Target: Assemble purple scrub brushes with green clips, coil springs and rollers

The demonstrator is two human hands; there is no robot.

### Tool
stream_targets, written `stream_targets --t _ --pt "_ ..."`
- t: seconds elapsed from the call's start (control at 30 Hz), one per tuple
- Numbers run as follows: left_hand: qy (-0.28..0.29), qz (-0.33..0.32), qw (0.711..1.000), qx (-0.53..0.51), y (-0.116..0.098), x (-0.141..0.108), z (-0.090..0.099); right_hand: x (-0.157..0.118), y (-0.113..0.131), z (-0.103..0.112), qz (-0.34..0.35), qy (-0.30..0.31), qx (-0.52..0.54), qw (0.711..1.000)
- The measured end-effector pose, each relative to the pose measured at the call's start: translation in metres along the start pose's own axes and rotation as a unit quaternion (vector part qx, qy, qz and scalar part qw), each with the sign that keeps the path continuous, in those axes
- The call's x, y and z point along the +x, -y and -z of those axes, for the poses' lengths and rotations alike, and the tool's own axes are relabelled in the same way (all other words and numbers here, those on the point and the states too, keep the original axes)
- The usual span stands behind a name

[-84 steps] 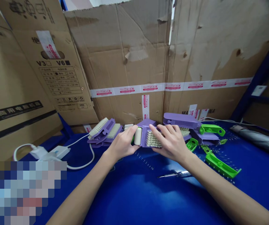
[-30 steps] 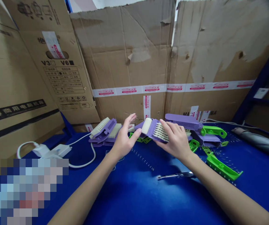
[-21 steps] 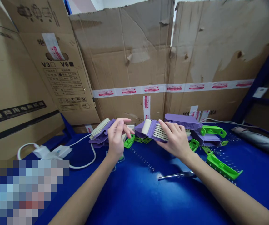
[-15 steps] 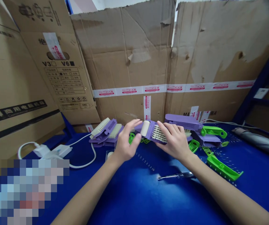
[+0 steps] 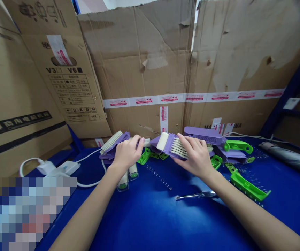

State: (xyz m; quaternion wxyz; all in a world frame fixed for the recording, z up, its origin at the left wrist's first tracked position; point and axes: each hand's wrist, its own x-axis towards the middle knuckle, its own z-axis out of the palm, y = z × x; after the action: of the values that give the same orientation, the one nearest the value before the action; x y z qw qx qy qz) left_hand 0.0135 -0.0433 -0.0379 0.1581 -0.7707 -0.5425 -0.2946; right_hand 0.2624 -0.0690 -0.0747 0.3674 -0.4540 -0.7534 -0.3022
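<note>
My right hand (image 5: 195, 155) is closed around a purple brush head (image 5: 168, 142) with rows of cream bristles and a cream roller (image 5: 162, 141) at its left end. My left hand (image 5: 127, 152) has bent fingers and reaches over the left stack of purple brush heads (image 5: 117, 141). A whitish ridged piece (image 5: 147, 142) shows just past its thumb; what the fingers hold is hidden. Below that hand lie cream rollers (image 5: 123, 182) with green ends. A bright green bracket (image 5: 144, 156) rests between the hands.
A screwdriver (image 5: 195, 196) lies on the blue table (image 5: 165, 223). Small screws (image 5: 160, 178) form a line beside it. Green handles (image 5: 249, 186) and more purple parts (image 5: 204, 135) are at right. White cables and a power adapter (image 5: 46, 168) sit at left; cardboard (image 5: 141, 76) stands behind.
My left hand has moved left, from beside the roller to the stack of brush heads, and its fingers have curled in. My right hand keeps hold of the brush head.
</note>
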Motion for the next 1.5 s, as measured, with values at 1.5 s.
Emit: stream_targets --t 1.5 --pt "-0.05 -0.145 0.965 -0.212 -0.022 -0.012 -0.03 -0.007 0.021 -0.016 -0.251 0.092 0.379 0.886"
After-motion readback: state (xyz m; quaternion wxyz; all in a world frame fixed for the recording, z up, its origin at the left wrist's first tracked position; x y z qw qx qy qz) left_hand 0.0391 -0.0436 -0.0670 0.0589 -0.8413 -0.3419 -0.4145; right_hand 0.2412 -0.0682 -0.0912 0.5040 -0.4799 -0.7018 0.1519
